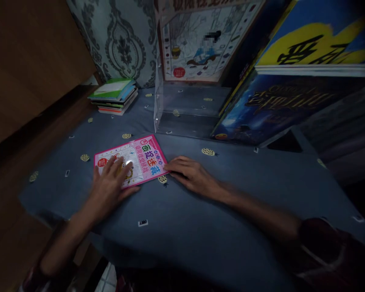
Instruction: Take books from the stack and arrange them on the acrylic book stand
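A thin pink-bordered picture book [147,156] lies at a slant on the blue-grey tablecloth, its cover up with colourful Chinese characters. Across the cover's left half rests my left hand [109,182], fingers spread and thumb near the lower edge, covering part of the picture. At the book's right-hand edge, my right hand [193,174] has its fingers drawn together, thumb and fingertips closed on the lower right corner. The fingertips' undersides are hidden.
Behind the book stands a clear acrylic rack [159,97] holding a large picture book [197,48]. A dark blue book [261,109] and a yellow-and-blue book [316,44] stand on the right. A small stack of books [114,95] lies back left, beside a wooden panel [33,52].
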Available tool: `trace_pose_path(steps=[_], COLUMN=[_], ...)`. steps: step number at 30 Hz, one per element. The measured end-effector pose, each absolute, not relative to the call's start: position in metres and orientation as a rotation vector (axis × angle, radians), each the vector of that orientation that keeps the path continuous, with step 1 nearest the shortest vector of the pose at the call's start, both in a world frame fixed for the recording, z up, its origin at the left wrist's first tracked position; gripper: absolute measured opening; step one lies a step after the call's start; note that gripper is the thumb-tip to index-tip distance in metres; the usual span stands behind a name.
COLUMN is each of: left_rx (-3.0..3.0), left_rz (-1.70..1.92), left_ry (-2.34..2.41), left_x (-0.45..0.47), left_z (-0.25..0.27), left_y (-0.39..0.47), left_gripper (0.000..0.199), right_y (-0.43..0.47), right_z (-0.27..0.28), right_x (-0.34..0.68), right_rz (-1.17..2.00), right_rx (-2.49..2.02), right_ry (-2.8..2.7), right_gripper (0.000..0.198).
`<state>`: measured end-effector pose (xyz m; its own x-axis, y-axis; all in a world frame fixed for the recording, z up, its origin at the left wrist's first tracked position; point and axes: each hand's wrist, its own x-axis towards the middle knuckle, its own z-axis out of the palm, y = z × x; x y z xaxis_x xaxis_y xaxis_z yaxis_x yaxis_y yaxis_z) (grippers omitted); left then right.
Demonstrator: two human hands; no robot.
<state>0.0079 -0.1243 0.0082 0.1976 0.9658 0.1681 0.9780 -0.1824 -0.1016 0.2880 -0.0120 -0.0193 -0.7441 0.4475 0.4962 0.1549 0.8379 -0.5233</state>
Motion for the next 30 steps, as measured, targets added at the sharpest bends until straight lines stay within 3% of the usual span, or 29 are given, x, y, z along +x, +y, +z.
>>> trace_pose_path(steps=[5, 19, 30], left_rx=[-2.257, -2.388, -2.387], left_rz=[-0.137, -0.498, -0.489], left_ry=[-2.01, -1.823, -1.722], left_x=[-0.03, 0.007, 0.015], left_z=[-0.004, -0.001, 0.014], left_y=[-0.143, -0.166, -0.167], left_gripper=[0.074, 0.048, 0.031], right_y=[-0.001, 0.051, -0.003], right_z=[-0.021, -0.018, -0.021], right_x=[0.283, 0.27, 0.245], right_rz=[0.538, 0.085, 0.31], right_rx=[-0.397, -0.828, -0.503], right_ry=[-2.421, -2.574, -2.56], right_gripper=[0.031, 0.039, 0.035])
